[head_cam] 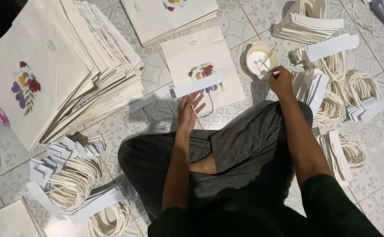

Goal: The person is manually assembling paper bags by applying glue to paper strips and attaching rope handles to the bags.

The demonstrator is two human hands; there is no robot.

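I sit cross-legged on a patterned tile floor. My left hand [189, 109] lies flat, fingers spread, on a white paper strip [198, 85] with a cord handle, which rests across a white paper bag [200, 57] printed with flowers. My right hand [281, 81] pinches a thin stick whose far end reaches into a small white cup of glue [260, 59] just beyond the bag.
A tall fanned stack of flowered paper bags [69, 66] fills the left. Another bag stack [170, 17] lies at the top. Bundles of paper strips with cord handles [341, 87] crowd the right, and more handle bundles [75, 177] sit by my left knee.
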